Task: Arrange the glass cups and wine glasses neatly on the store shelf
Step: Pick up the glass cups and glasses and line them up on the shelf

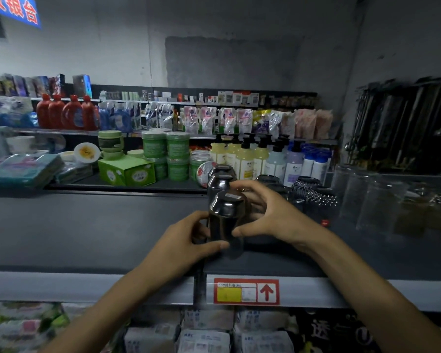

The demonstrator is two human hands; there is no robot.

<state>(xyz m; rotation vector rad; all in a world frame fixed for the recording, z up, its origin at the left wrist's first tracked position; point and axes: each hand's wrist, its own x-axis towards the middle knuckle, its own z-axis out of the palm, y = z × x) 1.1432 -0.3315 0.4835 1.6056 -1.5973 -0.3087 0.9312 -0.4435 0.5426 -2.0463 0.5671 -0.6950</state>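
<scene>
Two hands on one cup right now, middle of the frame: your left hand (189,240) is wrapped round the lower left side of the dark glass cup (225,212) with the thumb across its front, and your right hand (262,212) has its thumb on the cup's right side while the fingers arch over behind the top. So both are clamped on that same cup. It's upside down, base up, with a small pale sticker on the base, and it sits over the dark shelf (87,225) near the front edge. Can't tell whether its rim is actually touching the shelf. Right behind it, two more dark cups (220,180) line up toward the back, also upside down. Just right of your right hand are some bumpy textured glasses (316,197), and further right a bunch of tall clear glasses (367,200), pretty blurry. On the shelf's front strip, lower centre, there's a red price tag (246,291) with an up arrow. Farther back, green jars (166,146) and pump bottles (245,156) sit mid-frame.
</scene>
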